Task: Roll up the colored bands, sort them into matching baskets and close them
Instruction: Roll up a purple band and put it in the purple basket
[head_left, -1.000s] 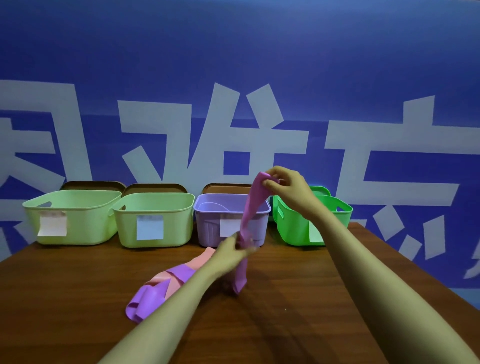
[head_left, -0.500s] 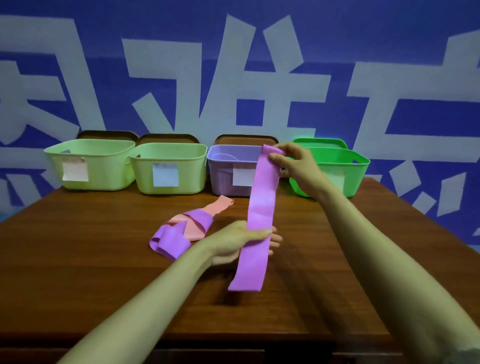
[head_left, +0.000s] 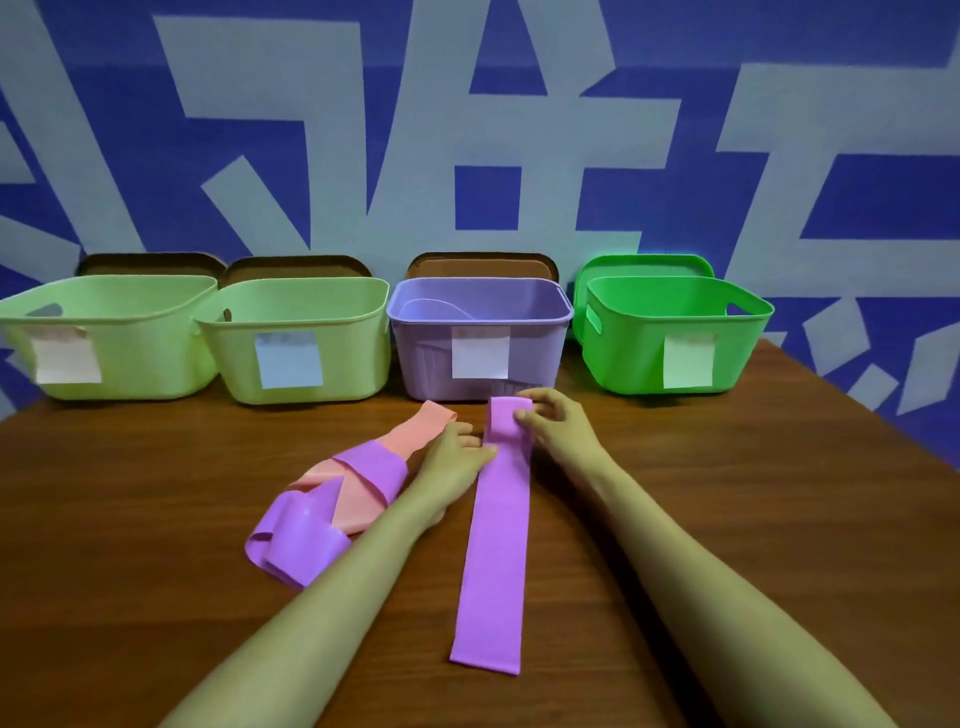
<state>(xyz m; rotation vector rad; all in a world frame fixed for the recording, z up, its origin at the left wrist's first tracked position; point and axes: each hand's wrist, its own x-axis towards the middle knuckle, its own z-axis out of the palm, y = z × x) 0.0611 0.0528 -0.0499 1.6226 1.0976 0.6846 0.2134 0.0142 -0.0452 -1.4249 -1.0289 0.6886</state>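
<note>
A brown wooden table (head_left: 727, 493) carries a purple basket (head_left: 535, 343) at its far edge. Left of that basket stand two pale green baskets (head_left: 353, 353) (head_left: 145, 343), and right of it a bright green basket (head_left: 634, 353). In front of it a pink band (head_left: 496, 545) lies flat and straight. To its front left, a purple band (head_left: 306, 540) and a salmon band (head_left: 415, 431) lie tangled.

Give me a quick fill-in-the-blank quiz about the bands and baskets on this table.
1. The pink band lies stretched flat on the ____.
2. The right hand pinches its far end, in front of a basket coloured ____.
3. The lid behind the bright green basket is ____.
Missing words: table; purple; green.
</note>
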